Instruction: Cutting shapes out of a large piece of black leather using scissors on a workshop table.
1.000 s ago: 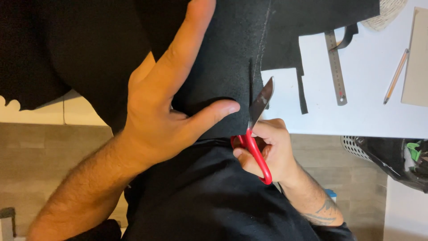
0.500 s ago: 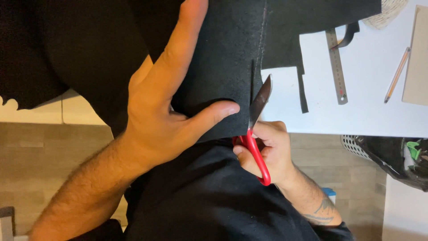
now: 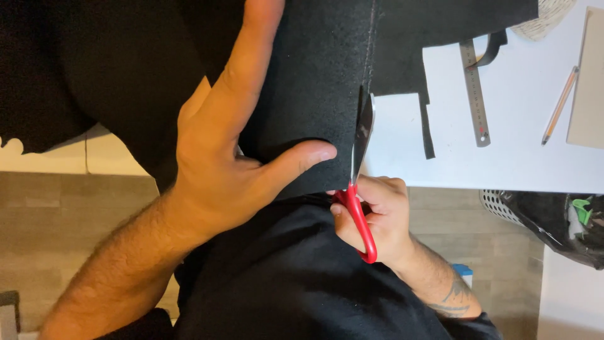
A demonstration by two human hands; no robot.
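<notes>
One pair of red-handled scissors [image 3: 358, 182] is seen at the near edge of the white counter [image 3: 503, 157]. The long axis runs near-to-far, with the handles toward the person and the blade tips pointing away, along a faint marked line on the cloth. The blades are nearly closed, and their tips lie in the cut edge of one large sheet of black felt-like fabric [image 3: 314, 75].

The handles are held by the right hand [image 3: 377, 220], whose grip is closed around the red loops. The fabric is pressed flat by the left hand [image 3: 233, 157], which lies just left of the blades; its grip is spread, with fingers extended away and the thumb pointing toward the scissors.

To the right of the cut, one narrow black strip [image 3: 428, 123] lies on the counter. Farther right, one metal ruler [image 3: 475, 91], one pencil [image 3: 560, 104] and one beige board [image 3: 588, 82] are counted, all with their long axes roughly near-to-far. One mesh basket [image 3: 503, 204] with a black liner stands below the counter edge.
</notes>
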